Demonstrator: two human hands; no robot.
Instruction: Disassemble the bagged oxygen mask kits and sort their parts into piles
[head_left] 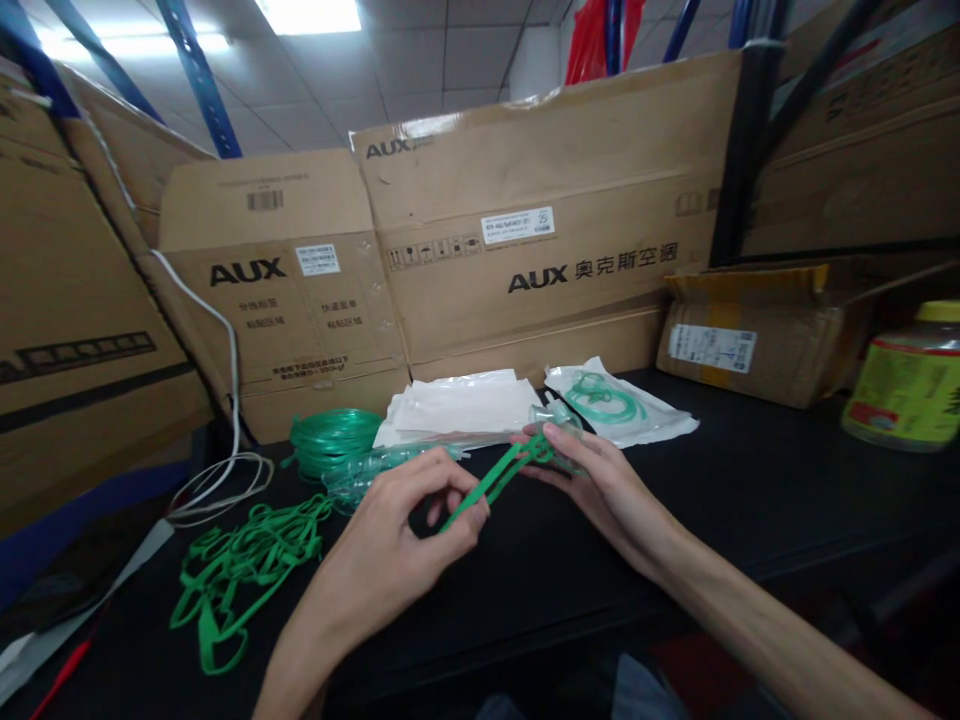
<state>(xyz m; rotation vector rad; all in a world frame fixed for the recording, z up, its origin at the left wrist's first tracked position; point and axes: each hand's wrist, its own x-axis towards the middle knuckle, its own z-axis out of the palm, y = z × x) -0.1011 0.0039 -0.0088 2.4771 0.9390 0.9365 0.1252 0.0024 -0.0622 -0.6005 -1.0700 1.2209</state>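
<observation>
My left hand (409, 535) pinches one end of a green elastic strap (491, 483) between thumb and fingers. My right hand (600, 490) holds the strap's other end against a clear plastic mask (559, 425), fingers curled round it. The strap runs taut between both hands above the black table (750, 480). A clear tube trails from the mask toward a coil of green tubing (334, 440).
A heap of loose green straps (244, 565) lies at front left. Flat white pouches (465, 405) and a bagged green tubing set (615, 400) lie behind my hands. Cardboard boxes (525, 250) wall the back; a yellow-lidded jar (911, 375) stands right; white cable (225, 470) left.
</observation>
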